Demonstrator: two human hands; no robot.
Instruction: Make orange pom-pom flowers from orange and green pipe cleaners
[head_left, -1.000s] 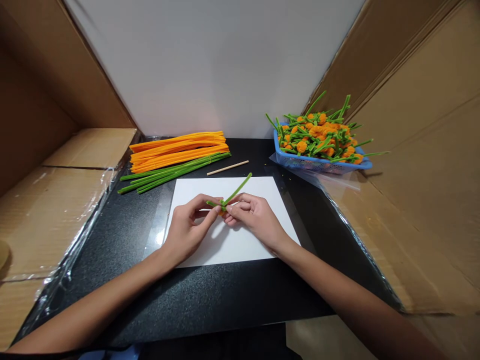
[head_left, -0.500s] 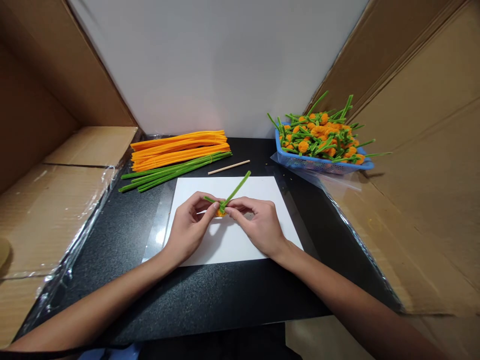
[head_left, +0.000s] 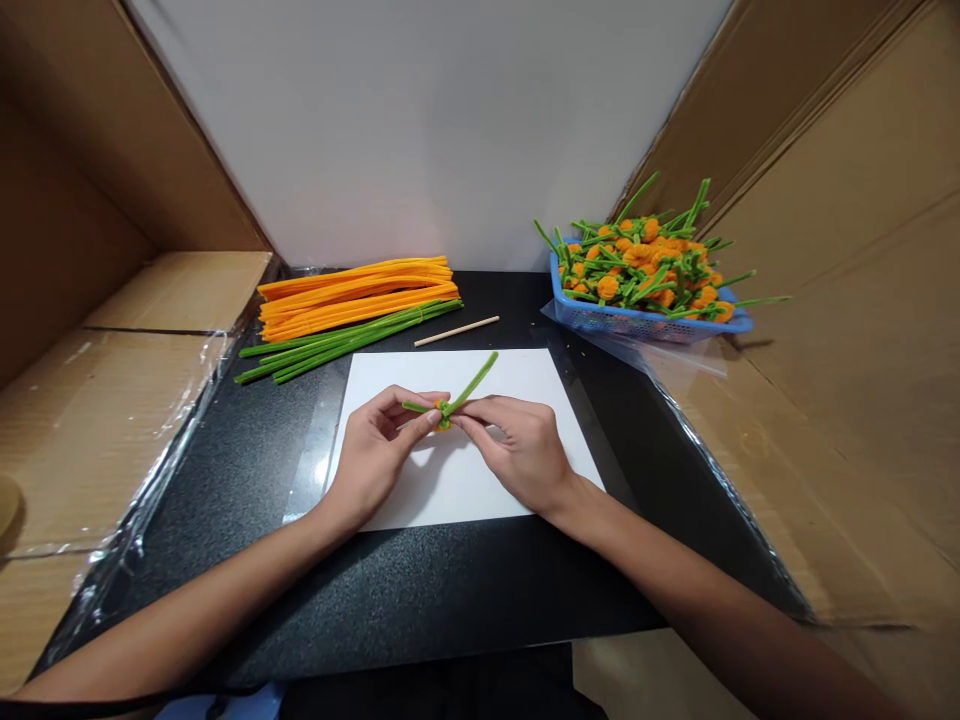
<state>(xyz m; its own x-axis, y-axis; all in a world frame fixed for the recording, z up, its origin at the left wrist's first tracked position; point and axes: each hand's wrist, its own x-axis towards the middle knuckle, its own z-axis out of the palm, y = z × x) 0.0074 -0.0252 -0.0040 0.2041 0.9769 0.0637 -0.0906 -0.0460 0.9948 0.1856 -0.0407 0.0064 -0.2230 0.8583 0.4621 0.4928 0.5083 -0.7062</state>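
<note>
Between my fingertips, above the white sheet (head_left: 465,480), is a small orange and green pipe-cleaner piece (head_left: 444,412). One long green end of it points up to the right, and a shorter green end sticks out to the left. My left hand (head_left: 379,450) pinches its left side with thumb and fingers. From the right, my right hand (head_left: 521,450) pinches the same piece near the base of the long green end. Part of the orange body is hidden behind the fingers.
Orange pipe cleaners (head_left: 360,295) and green pipe cleaners (head_left: 352,345) lie in bundles at the back left. A thin wooden stick (head_left: 456,331) rests behind the sheet. At the back right, a blue basket (head_left: 637,320) holds several orange and green pieces. Cardboard walls (head_left: 847,330) flank the black table.
The pipe-cleaner piece has tilted a little in my fingers, showing more green at its centre. Its long end has dipped slightly. Both hands keep their pinch in nearly the same place.
</note>
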